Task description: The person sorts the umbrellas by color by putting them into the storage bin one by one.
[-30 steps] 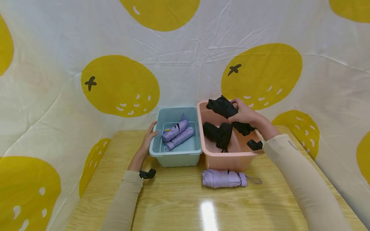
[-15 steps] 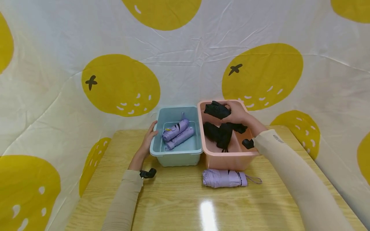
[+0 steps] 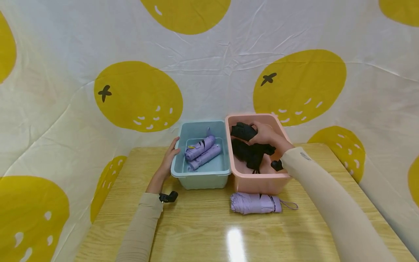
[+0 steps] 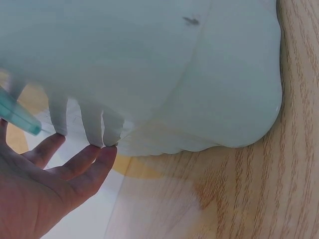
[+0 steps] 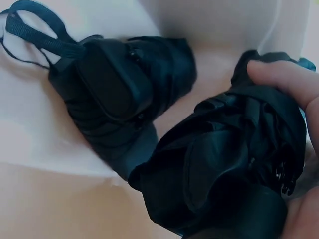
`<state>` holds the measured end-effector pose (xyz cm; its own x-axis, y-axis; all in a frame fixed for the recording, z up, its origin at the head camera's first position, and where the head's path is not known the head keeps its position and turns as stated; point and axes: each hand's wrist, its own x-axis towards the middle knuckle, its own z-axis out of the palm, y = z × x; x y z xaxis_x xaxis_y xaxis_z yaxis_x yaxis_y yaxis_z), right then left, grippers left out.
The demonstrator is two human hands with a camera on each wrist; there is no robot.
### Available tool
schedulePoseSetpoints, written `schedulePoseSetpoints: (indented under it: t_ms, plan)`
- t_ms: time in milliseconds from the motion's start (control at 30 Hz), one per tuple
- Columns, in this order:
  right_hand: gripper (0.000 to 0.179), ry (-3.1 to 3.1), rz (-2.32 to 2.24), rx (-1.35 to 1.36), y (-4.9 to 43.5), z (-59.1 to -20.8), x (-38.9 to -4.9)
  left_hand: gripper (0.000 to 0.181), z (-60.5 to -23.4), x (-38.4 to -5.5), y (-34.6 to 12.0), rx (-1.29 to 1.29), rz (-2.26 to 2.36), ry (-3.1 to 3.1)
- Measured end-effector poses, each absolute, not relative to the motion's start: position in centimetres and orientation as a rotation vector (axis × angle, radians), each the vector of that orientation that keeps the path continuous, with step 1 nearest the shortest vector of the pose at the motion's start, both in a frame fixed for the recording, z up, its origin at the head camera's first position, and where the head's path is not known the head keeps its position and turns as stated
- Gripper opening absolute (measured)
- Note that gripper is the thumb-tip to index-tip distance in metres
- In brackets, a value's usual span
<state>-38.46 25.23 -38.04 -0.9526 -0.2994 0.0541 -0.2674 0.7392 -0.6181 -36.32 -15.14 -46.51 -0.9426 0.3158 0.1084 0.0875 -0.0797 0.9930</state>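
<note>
My right hand (image 3: 264, 134) holds a black folded umbrella (image 3: 243, 131) inside the far part of the pink bin (image 3: 262, 176). In the right wrist view the thumb (image 5: 284, 77) lies along its bunched cloth. Other black folded umbrellas (image 3: 252, 160) lie beneath it; one with a wrist strap shows beside it in the right wrist view. My left hand (image 3: 168, 157) grips the left rim of the light blue bin (image 3: 203, 174), thumb over the edge. In the left wrist view its fingertips (image 4: 110, 152) touch the outer wall. Two lilac folded umbrellas (image 3: 203, 147) lie in the blue bin.
A third lilac folded umbrella (image 3: 255, 203), its strap to the right, lies on the wooden table (image 3: 199, 229) in front of the pink bin. Both bins stand side by side. A white cloth (image 3: 209, 91) printed with yellow fruit hangs close behind and at the sides.
My right hand has moved down and left, lowering the black umbrella from above the pink bin's rim to within it. The left hand has stayed on the blue bin's rim.
</note>
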Motion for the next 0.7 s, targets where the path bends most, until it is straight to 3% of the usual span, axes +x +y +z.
schedulePoseSetpoints:
  t_ms: [300,700]
  plan:
    - [0.071,2.797,-0.993,-0.388,24.9,-38.9,-39.1,0.057,-46.3,-36.1,-15.1,0.433,2.143,2.015]
    - [0.067,2.621,-1.103,-0.282,25.8,-40.0,-40.2,0.057,-48.9,-37.6,-15.2,0.403,2.149,2.072]
